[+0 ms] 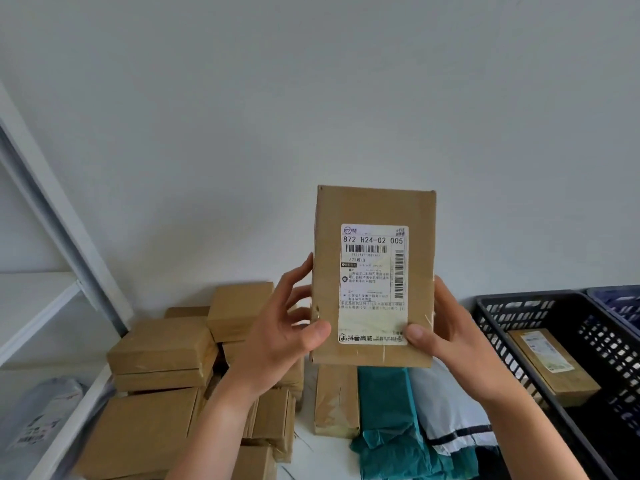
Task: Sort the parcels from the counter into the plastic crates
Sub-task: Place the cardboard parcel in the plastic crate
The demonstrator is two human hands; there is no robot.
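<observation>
Both hands hold one cardboard parcel (374,275) upright in mid-air above the counter, its white shipping label (373,284) facing the camera. The left hand (277,327) grips its left edge, thumb on the front; the right hand (450,327) grips the right edge likewise. Below left lies a pile of brown boxes (162,362); a teal mailer bag (388,403) lies beneath. At right, a black plastic crate (491,327) holds one labelled box (554,365).

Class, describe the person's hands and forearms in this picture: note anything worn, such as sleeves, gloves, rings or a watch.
The left hand and the right hand are bare: no gloves, rings or watch show. The left forearm and the right forearm are bare too, with no sleeve in view down to the picture's edge.
</observation>
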